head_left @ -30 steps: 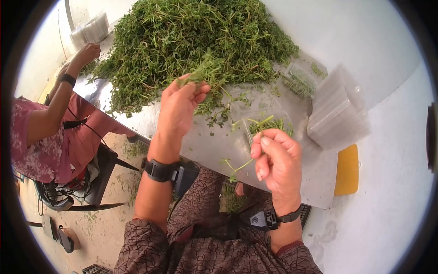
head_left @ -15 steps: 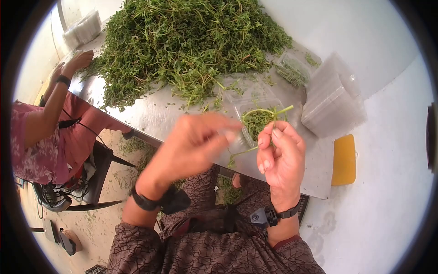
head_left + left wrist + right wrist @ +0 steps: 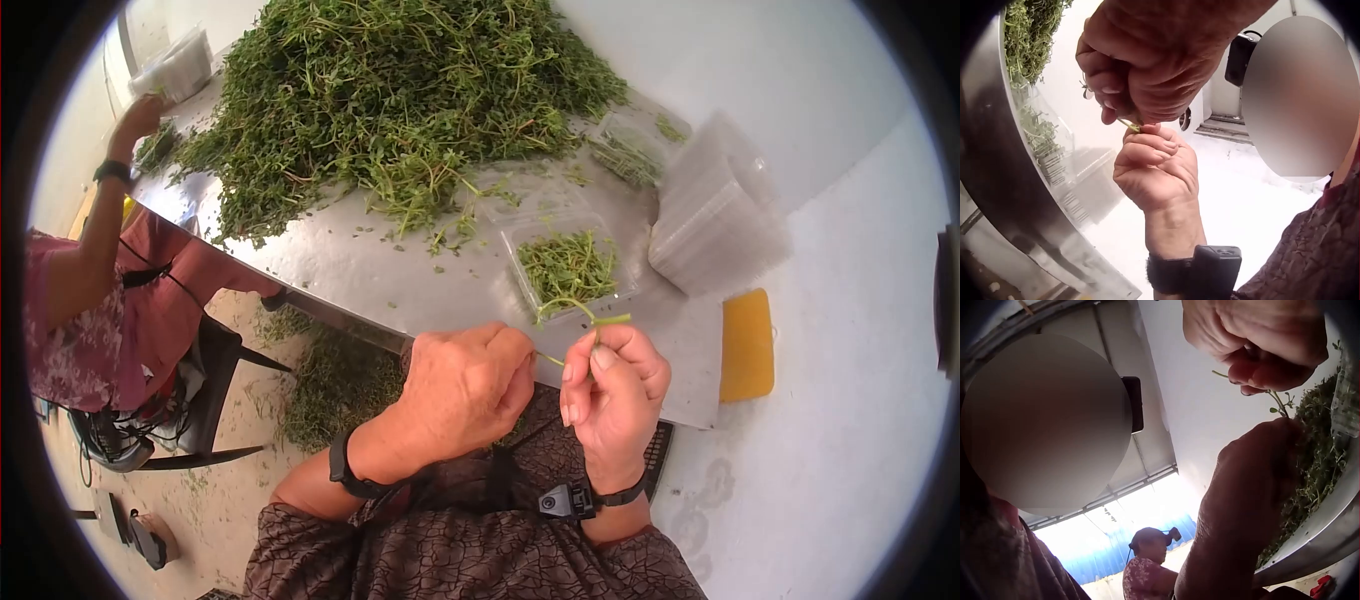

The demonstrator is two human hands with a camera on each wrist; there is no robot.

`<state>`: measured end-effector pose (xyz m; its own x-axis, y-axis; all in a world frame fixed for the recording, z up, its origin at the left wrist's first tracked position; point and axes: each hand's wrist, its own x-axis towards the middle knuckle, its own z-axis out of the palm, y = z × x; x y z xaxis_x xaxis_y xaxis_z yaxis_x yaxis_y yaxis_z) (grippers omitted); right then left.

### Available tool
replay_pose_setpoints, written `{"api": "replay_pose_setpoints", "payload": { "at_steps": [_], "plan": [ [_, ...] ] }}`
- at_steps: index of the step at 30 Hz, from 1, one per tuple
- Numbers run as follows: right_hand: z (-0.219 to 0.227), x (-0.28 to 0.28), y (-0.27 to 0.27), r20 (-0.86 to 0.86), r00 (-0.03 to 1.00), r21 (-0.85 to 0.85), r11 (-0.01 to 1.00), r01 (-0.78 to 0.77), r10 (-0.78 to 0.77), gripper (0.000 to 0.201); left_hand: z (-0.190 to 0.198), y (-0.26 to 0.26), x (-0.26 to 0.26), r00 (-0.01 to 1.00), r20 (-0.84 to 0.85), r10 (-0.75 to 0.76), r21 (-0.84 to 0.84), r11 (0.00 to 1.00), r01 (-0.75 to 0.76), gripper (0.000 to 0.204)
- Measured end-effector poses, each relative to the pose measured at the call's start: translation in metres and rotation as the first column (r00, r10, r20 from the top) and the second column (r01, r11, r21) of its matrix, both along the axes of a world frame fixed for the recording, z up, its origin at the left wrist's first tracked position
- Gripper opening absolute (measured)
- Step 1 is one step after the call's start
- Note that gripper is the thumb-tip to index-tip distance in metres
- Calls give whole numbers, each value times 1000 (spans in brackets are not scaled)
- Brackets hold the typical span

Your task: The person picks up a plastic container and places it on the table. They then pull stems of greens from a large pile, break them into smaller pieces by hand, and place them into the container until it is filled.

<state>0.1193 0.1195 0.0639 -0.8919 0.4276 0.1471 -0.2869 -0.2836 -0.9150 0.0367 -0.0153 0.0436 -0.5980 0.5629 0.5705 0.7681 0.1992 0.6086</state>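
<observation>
In front of the body, my right hand point(image 3: 615, 390) pinches a leafy green sprig point(image 3: 612, 319) between thumb and fingers, its thick cut stem end sticking out past the fingertips. My left hand point(image 3: 465, 390) is close on its left, back of the hand up and fingers curled. A thin stretch of the stem runs between both hands, and the left fingertips pinch its far part in the right wrist view point(image 3: 1282, 406). Just beyond the hands lies an open clear plastic box point(image 3: 520, 270) with cut green stems point(image 3: 570, 265) inside.
A large heap of leafy greens point(image 3: 400, 100) covers the back of the metal table point(image 3: 350, 260). At the right stand a stack of clear boxes point(image 3: 715, 210), a filled box point(image 3: 625, 155) and a yellow board point(image 3: 748, 345). Another person point(image 3: 80, 310) sits at the left.
My left hand has come down from the heap, where it held some greens, to beside the right hand. The right hand keeps the sprig and has lowered slightly. The other person's arm has moved.
</observation>
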Motion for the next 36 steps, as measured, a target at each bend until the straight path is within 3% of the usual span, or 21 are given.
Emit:
{"api": "replay_pose_setpoints", "payload": {
  "at_steps": [4,7,8,9,10,13,17,19,22,28,30,31,32,33,34,36],
  "plan": [
    [-2,7,-1,-19,999,28,999,45,-45,13,-2,3,3,999,36,21,43,999,-23,8],
    [1,13,4,-60,996,-107,993,54,-61,14,-7,-3,-3,993,0,118,64,991,-118,5],
    [2,15,10,-92,993,-108,992,61,-71,14,-8,-8,-7,963,257,80,105,988,-110,3],
    [3,16,13,-122,989,-110,992,69,-83,14,-7,-11,-10,868,496,26,143,983,-111,6],
    [3,17,14,-120,989,-112,991,75,-88,14,-6,-14,-11,867,498,23,140,984,-107,6],
    [1,16,15,-6,1000,-88,996,-6,6,14,6,-15,-9,654,712,-254,394,916,-73,18],
    [-2,13,10,63,996,-43,997,-67,70,13,-2,-4,-5,656,658,-370,450,891,51,19],
    [-3,13,10,92,992,-27,996,-80,83,13,0,3,1,463,709,-532,585,810,34,18],
    [-6,12,11,147,986,1,997,-82,81,13,2,-3,0,378,770,-514,506,853,129,18],
    [-12,13,9,231,970,105,990,-96,69,11,-6,-7,-1,422,775,-471,428,882,199,17],
    [-13,13,7,210,972,382,924,16,-104,7,0,-13,-2,373,806,-460,415,888,199,16],
    [-15,13,8,210,972,381,924,18,-105,7,2,-15,-3,324,832,-450,405,892,199,16],
    [-19,12,10,60,977,629,768,122,-205,6,0,-16,-2,324,833,-450,404,892,200,16],
    [-23,11,11,-112,960,807,540,238,-255,6,-1,-17,-1,318,826,-466,409,883,233,16],
    [-26,10,13,-114,960,807,540,240,-256,6,-3,-19,0,312,819,-482,412,871,266,16],
    [-29,8,15,-308,891,864,294,409,-335,7,1,-24,1,286,833,-473,403,874,271,17]
  ]
}}
